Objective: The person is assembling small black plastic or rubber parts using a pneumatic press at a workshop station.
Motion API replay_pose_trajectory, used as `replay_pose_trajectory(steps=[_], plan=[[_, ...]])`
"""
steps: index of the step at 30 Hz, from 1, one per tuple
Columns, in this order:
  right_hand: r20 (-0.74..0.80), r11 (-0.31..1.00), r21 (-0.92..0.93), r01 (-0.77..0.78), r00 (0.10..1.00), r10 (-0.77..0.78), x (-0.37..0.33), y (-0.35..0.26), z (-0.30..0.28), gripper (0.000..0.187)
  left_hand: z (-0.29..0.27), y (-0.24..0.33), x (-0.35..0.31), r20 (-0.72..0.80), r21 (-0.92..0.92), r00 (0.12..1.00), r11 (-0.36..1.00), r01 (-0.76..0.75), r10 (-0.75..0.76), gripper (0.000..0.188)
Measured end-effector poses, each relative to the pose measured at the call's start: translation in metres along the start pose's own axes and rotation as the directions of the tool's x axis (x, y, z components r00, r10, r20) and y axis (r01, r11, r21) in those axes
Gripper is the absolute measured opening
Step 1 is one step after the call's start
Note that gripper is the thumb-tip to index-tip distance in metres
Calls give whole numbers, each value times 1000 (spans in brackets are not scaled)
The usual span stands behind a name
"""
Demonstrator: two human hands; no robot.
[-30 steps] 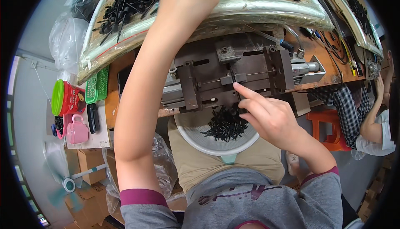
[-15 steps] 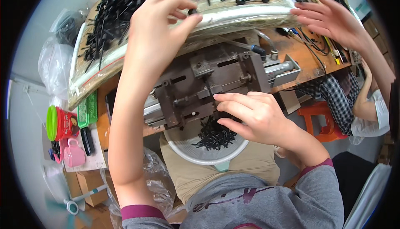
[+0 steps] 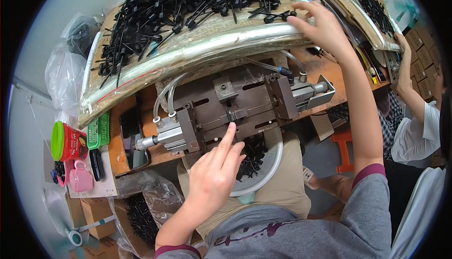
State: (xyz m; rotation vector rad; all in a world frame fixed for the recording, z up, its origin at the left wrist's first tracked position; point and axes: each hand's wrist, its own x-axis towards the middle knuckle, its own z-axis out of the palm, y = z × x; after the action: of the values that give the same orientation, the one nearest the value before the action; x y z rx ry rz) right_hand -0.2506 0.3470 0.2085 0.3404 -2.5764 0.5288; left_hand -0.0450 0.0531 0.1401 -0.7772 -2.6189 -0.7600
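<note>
A dark metal fixture (image 3: 254, 87) with an air cylinder at each end is set on the wooden bench. In its middle slot lies a small black part (image 3: 230, 114). My left hand (image 3: 212, 176) points its outstretched index finger at that part's near end, seeming to touch it; the other fingers are bent. My right hand (image 3: 327, 30) is over the right end of the raised tray (image 3: 197, 47), thumb and fingers apart around a black stemmed plastic part (image 3: 284, 16). A firm grip on it does not show. More such parts (image 3: 155, 14) are heaped in the tray.
On my lap, below the fixture, rests a white basket (image 3: 278, 164) with black pieces. At left are a phone (image 3: 133, 134), a green basket (image 3: 99, 131), a red tub (image 3: 73, 141) and a pink mug (image 3: 81, 178). A co-worker's hand (image 3: 402, 43) touches another tray at right.
My left hand has come down from the tray to the fixture. My right hand has left the fixture for the tray's right end. The co-worker's hand has moved farther right.
</note>
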Motion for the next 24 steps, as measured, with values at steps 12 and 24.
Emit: replay_pose_trajectory(steps=[12, 24], plan=[[144, 948, 168, 271, 944, -296, 23, -92, 42, 27, 18, -4, 11, 42, 170, 999, 985, 0, -7, 24], [215, 862, 61, 503, 837, -504, 22, -98, 34, 18, 21, -6, 10, 21, 133, 1000, 991, 20, -23, 22]])
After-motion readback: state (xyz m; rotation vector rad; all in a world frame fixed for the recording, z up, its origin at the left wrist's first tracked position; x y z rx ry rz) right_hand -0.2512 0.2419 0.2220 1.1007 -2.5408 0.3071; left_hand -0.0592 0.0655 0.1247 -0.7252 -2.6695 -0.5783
